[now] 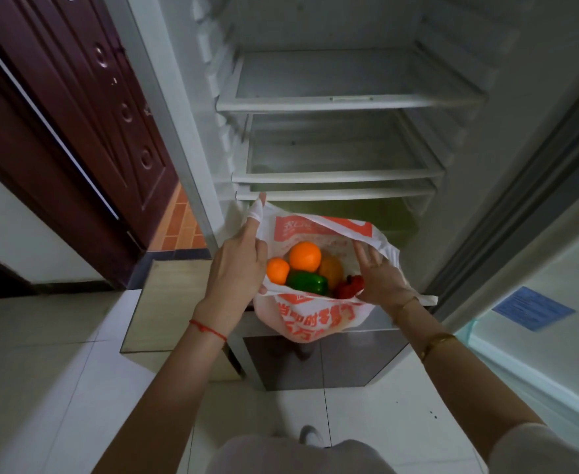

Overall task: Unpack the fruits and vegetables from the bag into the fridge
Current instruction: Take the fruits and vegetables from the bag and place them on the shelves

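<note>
We held the white, orange-printed plastic bag [315,316] between our hands: left hand [236,268] curled round its left handle, right hand [380,278] with straight fingers spread against its right rim.

Large orange-red Chinese characters run across the front of the white plastic bag [315,319], but creases and folds break them up too much to read. An orange panel [301,230] on its inner back wall carries pale, blurred characters. A blue sticker [532,313] on the fridge door [555,254] has print too small to make out.
</note>
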`<action>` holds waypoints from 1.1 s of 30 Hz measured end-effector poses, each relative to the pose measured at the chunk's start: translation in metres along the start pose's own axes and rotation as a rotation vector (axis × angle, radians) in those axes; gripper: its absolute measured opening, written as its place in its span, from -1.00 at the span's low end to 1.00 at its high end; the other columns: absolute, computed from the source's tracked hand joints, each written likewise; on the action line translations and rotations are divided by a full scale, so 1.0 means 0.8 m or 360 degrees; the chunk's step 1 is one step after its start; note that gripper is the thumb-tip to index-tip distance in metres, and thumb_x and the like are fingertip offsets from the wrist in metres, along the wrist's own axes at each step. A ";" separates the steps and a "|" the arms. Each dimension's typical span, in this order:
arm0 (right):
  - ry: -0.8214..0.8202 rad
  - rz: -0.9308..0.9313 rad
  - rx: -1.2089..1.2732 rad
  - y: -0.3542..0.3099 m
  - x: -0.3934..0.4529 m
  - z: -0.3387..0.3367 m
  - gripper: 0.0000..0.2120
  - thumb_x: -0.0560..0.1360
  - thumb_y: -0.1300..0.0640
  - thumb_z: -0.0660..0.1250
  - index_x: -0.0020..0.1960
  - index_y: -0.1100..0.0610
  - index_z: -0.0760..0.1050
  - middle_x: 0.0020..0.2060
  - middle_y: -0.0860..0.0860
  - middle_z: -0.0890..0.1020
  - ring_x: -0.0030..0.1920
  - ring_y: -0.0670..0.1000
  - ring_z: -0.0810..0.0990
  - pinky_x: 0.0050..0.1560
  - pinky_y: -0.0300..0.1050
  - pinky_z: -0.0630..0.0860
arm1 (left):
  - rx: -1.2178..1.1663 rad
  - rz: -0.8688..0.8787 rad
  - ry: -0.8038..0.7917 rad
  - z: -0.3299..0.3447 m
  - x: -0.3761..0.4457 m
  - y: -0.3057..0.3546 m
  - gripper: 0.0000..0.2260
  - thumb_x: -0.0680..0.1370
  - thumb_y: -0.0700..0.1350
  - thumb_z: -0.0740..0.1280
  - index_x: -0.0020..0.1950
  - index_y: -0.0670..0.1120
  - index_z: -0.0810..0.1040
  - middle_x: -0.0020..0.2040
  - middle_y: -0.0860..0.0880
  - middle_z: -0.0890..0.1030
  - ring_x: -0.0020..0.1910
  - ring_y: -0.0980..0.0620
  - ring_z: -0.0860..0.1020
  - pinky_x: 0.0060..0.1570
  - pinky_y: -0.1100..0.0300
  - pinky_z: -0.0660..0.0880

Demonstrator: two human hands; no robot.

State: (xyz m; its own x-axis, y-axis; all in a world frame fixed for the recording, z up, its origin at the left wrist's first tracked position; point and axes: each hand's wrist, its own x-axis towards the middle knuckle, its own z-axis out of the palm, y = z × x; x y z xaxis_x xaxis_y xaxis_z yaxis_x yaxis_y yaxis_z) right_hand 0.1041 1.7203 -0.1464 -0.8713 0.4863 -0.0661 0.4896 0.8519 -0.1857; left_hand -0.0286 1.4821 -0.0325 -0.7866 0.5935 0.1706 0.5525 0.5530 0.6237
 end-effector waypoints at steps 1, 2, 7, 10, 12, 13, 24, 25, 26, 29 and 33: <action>0.0031 -0.0008 0.0012 0.001 0.002 -0.002 -0.07 0.42 0.02 0.45 0.59 0.09 -0.05 0.53 0.13 0.20 0.49 0.19 0.28 0.34 0.06 0.44 | -0.0046 0.0061 0.0031 0.000 0.002 0.003 -0.46 0.66 -0.14 0.07 0.59 0.08 -0.07 -0.39 0.03 0.44 -0.51 0.23 0.54 -0.68 0.39 0.32; 0.0044 -0.0015 0.0026 0.001 0.005 -0.004 -0.06 0.40 0.03 0.47 0.58 0.09 -0.04 0.53 0.13 0.21 0.49 0.19 0.28 0.34 0.07 0.45 | -0.0076 0.0106 0.0056 0.000 0.004 0.007 -0.44 0.66 -0.14 0.07 0.58 0.16 -0.11 -0.38 0.04 0.43 -0.48 0.30 0.54 -0.68 0.42 0.30; -0.0005 -0.0039 -0.0003 0.009 0.013 -0.011 -0.01 0.39 0.03 0.48 0.59 0.10 -0.08 0.54 0.12 0.17 0.52 0.19 0.23 0.40 0.10 0.41 | 0.0020 0.0161 0.0093 0.003 0.011 0.015 -0.41 0.65 -0.15 0.08 0.58 0.18 -0.11 -0.21 -0.01 0.45 -0.52 0.11 0.47 -0.67 0.43 0.30; -0.0099 -0.0022 -0.0010 0.014 0.009 -0.006 0.01 0.36 -0.05 0.51 0.58 0.11 -0.05 0.52 0.11 0.22 0.48 0.17 0.30 0.39 0.09 0.42 | 0.0032 0.0134 -0.0014 0.015 0.004 0.008 -0.41 0.65 -0.14 0.08 0.57 0.20 -0.13 -0.10 -0.06 0.50 -0.48 0.10 0.50 -0.65 0.39 0.38; -0.0173 -0.0045 -0.0020 0.017 0.004 0.001 0.07 0.31 -0.07 0.56 0.58 0.14 -0.03 0.51 0.11 0.22 0.48 0.15 0.30 0.43 0.05 0.37 | 0.0029 0.0061 -0.0087 0.021 -0.003 0.003 -0.44 0.65 -0.11 0.07 0.57 0.19 -0.11 -0.12 -0.11 0.57 -0.45 0.07 0.56 -0.59 0.26 0.51; -0.0195 -0.0051 -0.0016 0.018 0.003 0.003 0.09 0.29 -0.08 0.58 0.58 0.15 -0.01 0.51 0.11 0.23 0.47 0.14 0.31 0.43 0.03 0.36 | 0.0019 0.0042 -0.0102 0.024 -0.007 0.001 -0.44 0.65 -0.10 0.06 0.57 0.19 -0.10 -0.11 -0.13 0.59 -0.44 0.04 0.58 -0.56 0.21 0.54; -0.0321 0.0098 0.0306 0.010 0.001 0.023 -0.40 0.39 -0.01 0.52 0.35 0.14 0.44 0.29 0.08 0.51 0.29 0.09 0.48 0.31 -0.10 0.43 | 0.0015 0.0040 -0.0164 0.036 -0.027 0.007 -0.45 0.65 -0.12 0.07 0.58 0.18 -0.06 -0.18 -0.12 0.60 -0.41 -0.03 0.60 -0.36 -0.05 0.60; -0.0352 0.0110 0.0296 0.008 -0.001 0.027 -0.43 0.38 -0.03 0.52 0.31 0.13 0.46 0.25 0.08 0.54 0.26 0.10 0.50 0.30 -0.10 0.43 | 0.0021 0.0035 -0.0166 0.038 -0.028 0.007 -0.45 0.65 -0.12 0.07 0.58 0.18 -0.05 -0.17 -0.11 0.59 -0.41 -0.03 0.60 -0.35 -0.05 0.60; -0.0370 0.0118 0.0256 0.007 -0.002 0.031 -0.45 0.38 -0.07 0.51 0.28 0.12 0.48 0.21 0.07 0.56 0.24 0.10 0.51 0.28 -0.09 0.43 | 0.0031 0.0019 -0.0172 0.039 -0.029 0.007 -0.46 0.65 -0.11 0.07 0.58 0.16 -0.05 -0.15 -0.11 0.58 -0.39 -0.04 0.60 -0.35 -0.06 0.61; -0.0385 0.0131 0.0038 0.006 -0.006 0.042 -0.42 0.36 -0.23 0.45 0.26 0.05 0.47 0.23 0.09 0.52 0.30 0.16 0.42 0.34 -0.01 0.30 | 0.0117 -0.0031 -0.0168 0.044 -0.031 0.006 -0.49 0.65 -0.10 0.07 0.57 0.06 0.00 -0.06 -0.13 0.55 -0.31 -0.09 0.59 -0.34 -0.05 0.61; -0.0371 0.0093 0.0078 0.009 -0.008 0.048 -0.47 0.33 -0.24 0.47 0.20 0.01 0.53 0.20 0.04 0.57 0.25 0.11 0.47 0.37 -0.03 0.35 | 0.0324 0.0014 -0.0082 0.048 -0.032 0.002 -0.58 0.64 -0.10 0.07 0.51 -0.08 0.16 0.16 -0.20 0.53 -0.26 -0.12 0.52 -0.35 0.06 0.43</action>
State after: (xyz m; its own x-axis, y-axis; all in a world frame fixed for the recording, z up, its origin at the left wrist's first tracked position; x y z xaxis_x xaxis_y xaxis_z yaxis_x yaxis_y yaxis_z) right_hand 0.1116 1.7161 -0.1848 -0.8284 0.4718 -0.3019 0.5423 0.8103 -0.2219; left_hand 0.0026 1.4904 -0.0652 -0.7693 0.6250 0.1328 0.6076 0.6513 0.4545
